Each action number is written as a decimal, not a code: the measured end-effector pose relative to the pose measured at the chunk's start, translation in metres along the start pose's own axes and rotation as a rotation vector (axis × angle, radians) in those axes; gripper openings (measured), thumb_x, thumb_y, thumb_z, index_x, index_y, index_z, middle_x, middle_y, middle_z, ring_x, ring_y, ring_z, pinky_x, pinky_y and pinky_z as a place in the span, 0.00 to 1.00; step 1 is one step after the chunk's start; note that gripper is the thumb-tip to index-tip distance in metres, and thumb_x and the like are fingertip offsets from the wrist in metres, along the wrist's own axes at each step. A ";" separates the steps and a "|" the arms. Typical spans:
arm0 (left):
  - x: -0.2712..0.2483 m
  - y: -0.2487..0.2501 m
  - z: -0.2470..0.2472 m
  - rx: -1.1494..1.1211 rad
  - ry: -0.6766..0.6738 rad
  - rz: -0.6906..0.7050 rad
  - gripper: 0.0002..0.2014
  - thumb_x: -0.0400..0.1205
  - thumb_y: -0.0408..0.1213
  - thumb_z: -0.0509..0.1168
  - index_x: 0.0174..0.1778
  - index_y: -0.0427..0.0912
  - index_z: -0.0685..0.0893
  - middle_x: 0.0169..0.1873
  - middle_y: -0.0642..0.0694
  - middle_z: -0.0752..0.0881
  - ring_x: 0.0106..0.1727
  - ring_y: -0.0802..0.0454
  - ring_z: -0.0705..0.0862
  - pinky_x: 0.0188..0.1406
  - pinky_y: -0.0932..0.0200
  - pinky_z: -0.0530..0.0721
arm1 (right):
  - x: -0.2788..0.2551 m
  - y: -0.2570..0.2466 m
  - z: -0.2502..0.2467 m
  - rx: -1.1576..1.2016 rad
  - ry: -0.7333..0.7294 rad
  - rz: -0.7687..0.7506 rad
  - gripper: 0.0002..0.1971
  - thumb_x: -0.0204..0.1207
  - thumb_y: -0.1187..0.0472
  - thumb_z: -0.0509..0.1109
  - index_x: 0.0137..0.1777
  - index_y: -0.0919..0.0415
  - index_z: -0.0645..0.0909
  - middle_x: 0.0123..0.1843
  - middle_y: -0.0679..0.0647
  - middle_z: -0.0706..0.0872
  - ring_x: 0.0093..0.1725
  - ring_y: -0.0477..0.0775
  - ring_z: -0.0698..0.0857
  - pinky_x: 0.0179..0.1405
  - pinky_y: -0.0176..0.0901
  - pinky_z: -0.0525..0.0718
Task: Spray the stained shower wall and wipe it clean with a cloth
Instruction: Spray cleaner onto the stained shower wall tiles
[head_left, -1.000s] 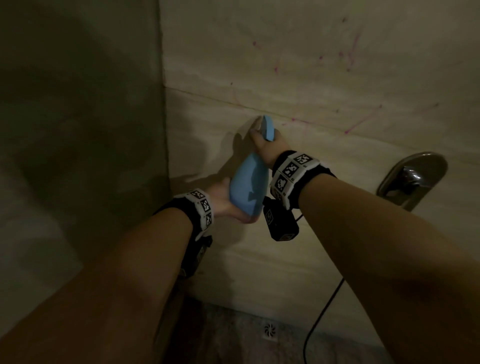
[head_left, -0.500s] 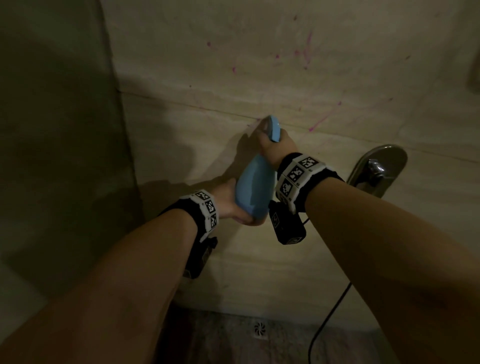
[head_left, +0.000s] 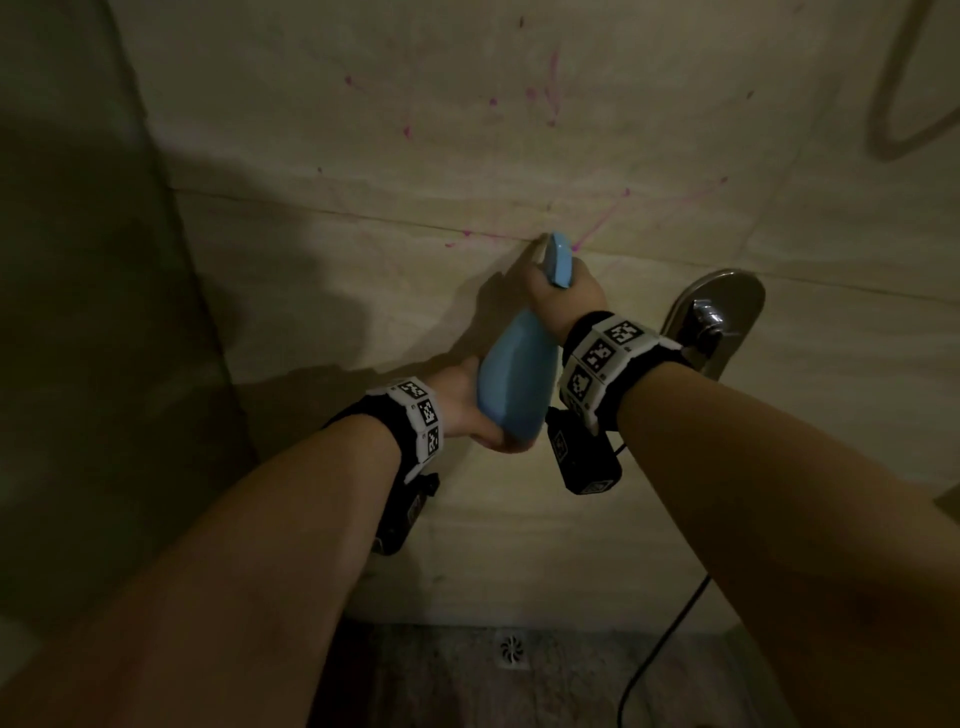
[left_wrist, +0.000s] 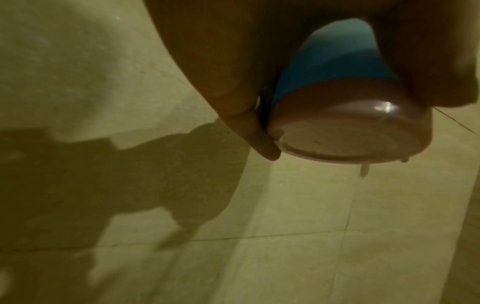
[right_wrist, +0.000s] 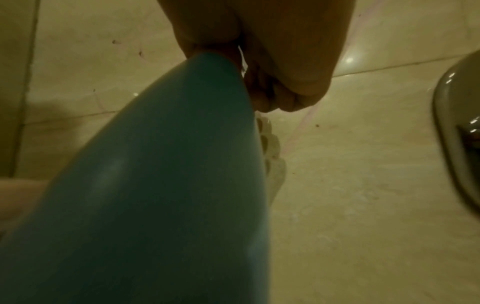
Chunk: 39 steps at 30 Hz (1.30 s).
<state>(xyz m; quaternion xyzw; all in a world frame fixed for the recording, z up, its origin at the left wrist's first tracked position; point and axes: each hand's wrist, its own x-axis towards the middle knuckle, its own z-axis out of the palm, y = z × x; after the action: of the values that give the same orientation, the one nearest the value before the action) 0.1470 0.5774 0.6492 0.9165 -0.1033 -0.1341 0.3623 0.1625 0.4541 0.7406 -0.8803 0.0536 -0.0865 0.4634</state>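
Hands share one blue spray bottle (head_left: 517, 379), held up just short of the stained shower wall (head_left: 467, 130): the right hand (head_left: 563, 299) wraps its grip round the neck, and the left hand (head_left: 467, 410) grips the base. Pink streaks (head_left: 597, 223) mark the tiles beyond the nozzle; a chrome valve plate (head_left: 727, 312) sits to the right.

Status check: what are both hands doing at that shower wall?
Right hand grips blue spray bottle at its head; left hand cups its base. Pink stains on wall. No cloth visible.
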 end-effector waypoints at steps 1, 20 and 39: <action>0.001 0.001 0.000 0.003 -0.012 0.007 0.48 0.57 0.45 0.85 0.70 0.43 0.67 0.62 0.48 0.79 0.63 0.47 0.80 0.63 0.45 0.82 | -0.001 0.004 -0.003 0.034 0.014 0.006 0.22 0.81 0.53 0.62 0.71 0.64 0.69 0.54 0.58 0.77 0.49 0.56 0.76 0.50 0.46 0.75; 0.022 0.068 0.027 0.113 -0.064 0.105 0.41 0.63 0.42 0.81 0.68 0.39 0.67 0.62 0.42 0.79 0.62 0.44 0.79 0.61 0.46 0.81 | 0.006 0.028 -0.077 0.055 0.104 0.059 0.29 0.78 0.44 0.65 0.73 0.61 0.68 0.63 0.59 0.80 0.61 0.59 0.81 0.62 0.50 0.79; 0.013 0.089 0.041 -0.065 -0.005 0.091 0.43 0.64 0.35 0.81 0.73 0.38 0.65 0.62 0.47 0.77 0.64 0.49 0.77 0.56 0.57 0.76 | 0.009 0.023 -0.097 -0.088 -0.009 -0.024 0.27 0.78 0.43 0.65 0.70 0.59 0.69 0.60 0.55 0.78 0.55 0.55 0.78 0.53 0.44 0.76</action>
<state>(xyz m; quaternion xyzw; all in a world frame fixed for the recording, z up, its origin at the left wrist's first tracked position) 0.1376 0.4842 0.6801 0.8984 -0.1414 -0.1230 0.3973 0.1518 0.3609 0.7763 -0.9008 0.0446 -0.0858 0.4233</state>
